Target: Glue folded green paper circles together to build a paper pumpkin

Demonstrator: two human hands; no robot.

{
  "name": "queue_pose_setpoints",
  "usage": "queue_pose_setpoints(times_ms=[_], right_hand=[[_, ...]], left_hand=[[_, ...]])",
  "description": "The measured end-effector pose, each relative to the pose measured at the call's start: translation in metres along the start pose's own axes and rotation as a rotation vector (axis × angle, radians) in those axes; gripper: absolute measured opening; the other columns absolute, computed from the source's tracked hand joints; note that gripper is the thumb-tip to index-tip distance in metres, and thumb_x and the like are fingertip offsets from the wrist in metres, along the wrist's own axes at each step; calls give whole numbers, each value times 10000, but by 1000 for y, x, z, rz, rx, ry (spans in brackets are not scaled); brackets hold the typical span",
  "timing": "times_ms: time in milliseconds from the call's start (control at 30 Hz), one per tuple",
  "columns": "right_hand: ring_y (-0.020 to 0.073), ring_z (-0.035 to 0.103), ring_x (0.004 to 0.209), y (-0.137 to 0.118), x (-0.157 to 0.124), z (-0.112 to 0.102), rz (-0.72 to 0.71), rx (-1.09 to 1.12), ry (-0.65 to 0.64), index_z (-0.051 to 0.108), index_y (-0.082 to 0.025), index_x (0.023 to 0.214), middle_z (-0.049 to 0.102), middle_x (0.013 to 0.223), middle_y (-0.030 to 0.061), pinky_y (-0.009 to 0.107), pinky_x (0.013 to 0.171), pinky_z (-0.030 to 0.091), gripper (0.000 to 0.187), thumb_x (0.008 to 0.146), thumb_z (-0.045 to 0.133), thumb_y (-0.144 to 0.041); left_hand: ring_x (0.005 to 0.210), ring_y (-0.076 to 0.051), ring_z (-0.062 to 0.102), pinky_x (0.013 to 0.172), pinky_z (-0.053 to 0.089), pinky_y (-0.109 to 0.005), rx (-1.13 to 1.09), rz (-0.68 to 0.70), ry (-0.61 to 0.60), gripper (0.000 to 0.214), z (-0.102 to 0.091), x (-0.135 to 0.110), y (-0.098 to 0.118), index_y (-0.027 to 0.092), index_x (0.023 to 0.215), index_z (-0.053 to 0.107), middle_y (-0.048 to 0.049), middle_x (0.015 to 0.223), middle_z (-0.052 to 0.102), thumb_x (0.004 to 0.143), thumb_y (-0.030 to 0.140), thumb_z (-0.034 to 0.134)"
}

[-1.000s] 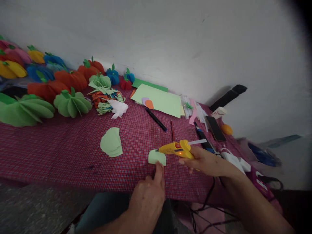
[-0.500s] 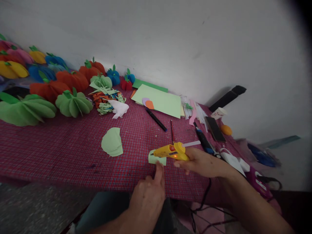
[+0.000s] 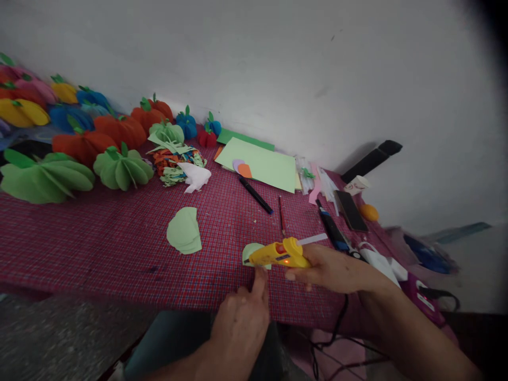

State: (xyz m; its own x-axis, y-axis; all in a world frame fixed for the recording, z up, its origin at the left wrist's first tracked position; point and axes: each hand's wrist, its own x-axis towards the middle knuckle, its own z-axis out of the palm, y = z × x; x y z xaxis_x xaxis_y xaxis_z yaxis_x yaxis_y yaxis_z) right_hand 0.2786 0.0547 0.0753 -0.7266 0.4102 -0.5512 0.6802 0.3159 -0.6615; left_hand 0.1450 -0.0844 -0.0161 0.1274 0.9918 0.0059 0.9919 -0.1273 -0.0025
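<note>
The left hand (image 3: 242,317), pinching nothing, rests an extended finger on the small, pale-green, rounded paper piece (image 3: 251,248) just ahead of it. The right hand (image 3: 331,267) is wrapped around the yellow plastic glue gun (image 3: 280,254), whose nozzle sits close beyond that finger. A slip could burn it; too light a press might let the paper skid.

The left hand (image 3: 241,316) lies palm down, index finger (image 3: 260,281) pointing forward and the others bent; the right hand (image 3: 333,268) is curled in a grip, its bare forearm (image 3: 413,324) slanting from the lower right
</note>
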Motion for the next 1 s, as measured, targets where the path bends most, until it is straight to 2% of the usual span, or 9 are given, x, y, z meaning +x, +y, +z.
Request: queue_pose_setpoints(times_ms=[300,567,1000], right_hand=[[102,513,565,2,4,0,-20,65,-1,555,-158,881,500,688,-18,214,510,459,352,832,508,-503],[90,482,544,4,10,-3,-57,73,51,539,-179,991,493,718,-26,219,517,451,329,844,504,-471],[103,505,538,19,8,-8,13,18,116,540,-167,910,524,674,-22,224,497,427,372,827,502,-528]], left_hand=[[530,-127,593,396,521,-268,9,-8,-12,548,-1,1,0,116,1306,458,-170,1254,531,764,147,532],[541,-129,598,413,526,-271,-7,4,-31,550,-1,1,0,117,1317,443,-192,1285,505,775,148,531],[532,-124,596,404,532,-267,7,9,-12,543,-2,2,-1,128,1300,473,-157,1360,450,759,135,513]])
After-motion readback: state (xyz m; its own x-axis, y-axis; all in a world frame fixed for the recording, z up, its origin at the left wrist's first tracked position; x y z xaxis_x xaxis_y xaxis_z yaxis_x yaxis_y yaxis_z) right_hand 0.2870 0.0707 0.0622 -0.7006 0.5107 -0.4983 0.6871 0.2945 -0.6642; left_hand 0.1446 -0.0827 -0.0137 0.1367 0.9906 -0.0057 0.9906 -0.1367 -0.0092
